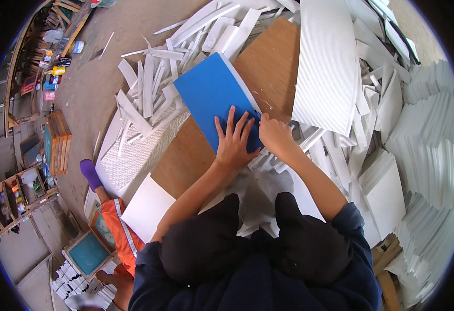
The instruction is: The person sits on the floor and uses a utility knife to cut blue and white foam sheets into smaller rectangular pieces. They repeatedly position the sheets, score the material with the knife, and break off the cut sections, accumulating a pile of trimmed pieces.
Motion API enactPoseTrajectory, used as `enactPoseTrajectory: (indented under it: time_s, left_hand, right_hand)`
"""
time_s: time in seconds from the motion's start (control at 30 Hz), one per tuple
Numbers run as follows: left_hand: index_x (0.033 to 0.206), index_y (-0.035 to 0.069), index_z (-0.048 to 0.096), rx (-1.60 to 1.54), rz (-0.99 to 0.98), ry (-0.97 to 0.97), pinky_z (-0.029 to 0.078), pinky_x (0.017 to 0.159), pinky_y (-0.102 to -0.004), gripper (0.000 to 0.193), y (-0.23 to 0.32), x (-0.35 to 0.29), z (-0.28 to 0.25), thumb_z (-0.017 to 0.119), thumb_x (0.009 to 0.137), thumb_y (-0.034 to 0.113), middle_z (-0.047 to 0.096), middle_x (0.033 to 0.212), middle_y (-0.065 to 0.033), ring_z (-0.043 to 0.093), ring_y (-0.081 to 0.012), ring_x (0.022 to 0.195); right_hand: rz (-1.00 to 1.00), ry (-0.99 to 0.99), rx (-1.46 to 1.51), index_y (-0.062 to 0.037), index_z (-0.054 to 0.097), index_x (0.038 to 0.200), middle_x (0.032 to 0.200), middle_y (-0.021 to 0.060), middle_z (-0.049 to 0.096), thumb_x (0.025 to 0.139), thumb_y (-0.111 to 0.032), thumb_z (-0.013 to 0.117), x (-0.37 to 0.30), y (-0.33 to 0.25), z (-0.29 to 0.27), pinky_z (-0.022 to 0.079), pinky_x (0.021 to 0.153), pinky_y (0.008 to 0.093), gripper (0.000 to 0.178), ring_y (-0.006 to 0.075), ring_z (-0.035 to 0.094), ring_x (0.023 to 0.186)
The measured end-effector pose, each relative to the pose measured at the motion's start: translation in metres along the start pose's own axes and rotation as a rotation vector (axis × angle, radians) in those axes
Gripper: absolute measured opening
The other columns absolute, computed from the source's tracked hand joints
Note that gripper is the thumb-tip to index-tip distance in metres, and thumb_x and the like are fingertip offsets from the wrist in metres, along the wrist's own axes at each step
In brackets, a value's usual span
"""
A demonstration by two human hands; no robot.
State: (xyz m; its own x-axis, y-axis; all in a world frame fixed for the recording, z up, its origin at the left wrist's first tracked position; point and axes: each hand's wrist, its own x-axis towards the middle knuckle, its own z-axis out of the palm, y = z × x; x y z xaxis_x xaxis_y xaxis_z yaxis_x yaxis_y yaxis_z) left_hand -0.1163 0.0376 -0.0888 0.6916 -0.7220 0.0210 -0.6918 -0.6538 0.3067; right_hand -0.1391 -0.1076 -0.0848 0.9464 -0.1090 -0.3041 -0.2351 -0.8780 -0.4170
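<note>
A blue flat rectangular board (204, 83), white along its far right edge, lies slantwise on a brown wooden board (271, 62). My left hand (233, 137) presses flat on its near part, fingers spread. At the blue piece's right edge, my right hand (274, 133) is closed around something small with a dark tip. The fist hides most of that object, so its kind does not show. Under the work, the wooden board reaches out toward the lower left (177, 160). A white sheet (148, 207) lies beside my left forearm.
White offcut strips (149, 88) heap around the board. A ribbed white sheet (325, 62) lies at right, near tall stacks of white sheets (424, 140). Another person's leg in orange trousers (120, 223) is at lower left. Wooden frames (57, 142) stand farther left.
</note>
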Motion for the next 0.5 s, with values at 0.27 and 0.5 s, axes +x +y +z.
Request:
enactPoseTrajectory:
  time_s: [0.27, 0.5]
  left_hand:
    - [0.124, 0.007, 0.042, 0.006, 0.015, 0.013, 0.008, 0.096, -0.0694, 0.082, -0.002, 0.001, 0.004, 0.074, 0.055, 0.039, 0.035, 0.132, -0.0119, 0.016, -0.0376, 0.132]
    - [0.124, 0.007, 0.042, -0.001, 0.007, 0.033, 0.008, 0.095, -0.0701, 0.083, -0.002, -0.001, 0.003, 0.074, 0.053, 0.038, 0.035, 0.132, -0.0112, 0.014, -0.0373, 0.132]
  right_hand:
    - [0.070, -0.161, 0.044, 0.0016, 0.044, 0.089, 0.072, 0.0211, 0.062, 0.080, -0.011, 0.048, -0.050, 0.017, 0.003, 0.051, 0.059, 0.0452, 0.016, 0.0374, 0.064, 0.070]
    - [0.049, -0.125, 0.029, 0.0000, 0.045, 0.088, 0.069, 0.0205, 0.062, 0.084, -0.013, 0.047, -0.054, 0.011, -0.022, 0.051, 0.058, 0.0464, 0.013, 0.0372, 0.063, 0.068]
